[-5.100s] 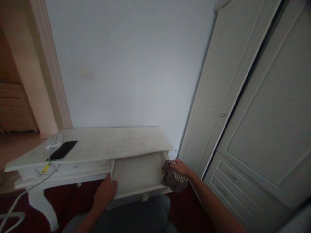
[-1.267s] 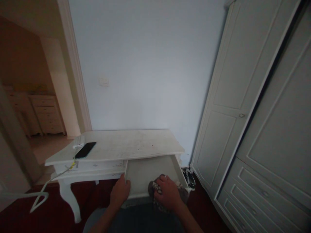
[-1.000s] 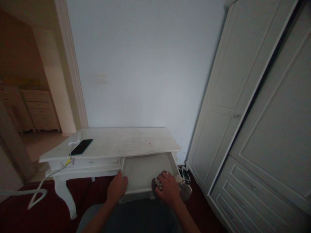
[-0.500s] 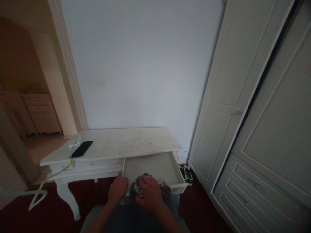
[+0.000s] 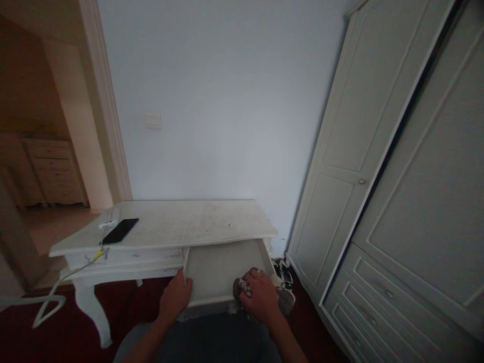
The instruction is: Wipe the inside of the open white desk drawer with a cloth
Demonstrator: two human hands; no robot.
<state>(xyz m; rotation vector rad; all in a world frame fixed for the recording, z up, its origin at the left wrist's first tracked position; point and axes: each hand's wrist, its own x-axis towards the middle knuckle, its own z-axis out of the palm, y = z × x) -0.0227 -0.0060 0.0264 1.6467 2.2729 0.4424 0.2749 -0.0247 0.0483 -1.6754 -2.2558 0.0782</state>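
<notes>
A pulled-out drawer of the white table lies in front of me. My left hand is closed around the drawer's left side wall near its front corner. Bunched under my right hand is a brown-grey patterned cloth, which my fingers grip at the drawer's front right corner. Part of the cloth hangs over the drawer's right edge, and my palm hides its middle.
A phone and a small white device with a cable are on the table's left end. Black and white shoes stand on the red floor beside the table. A white wardrobe rises on the right.
My right hand has moved the cloth rightward, from the middle of the drawer's front edge to its right corner. My left hand stays on the left side. The view has shifted slightly.
</notes>
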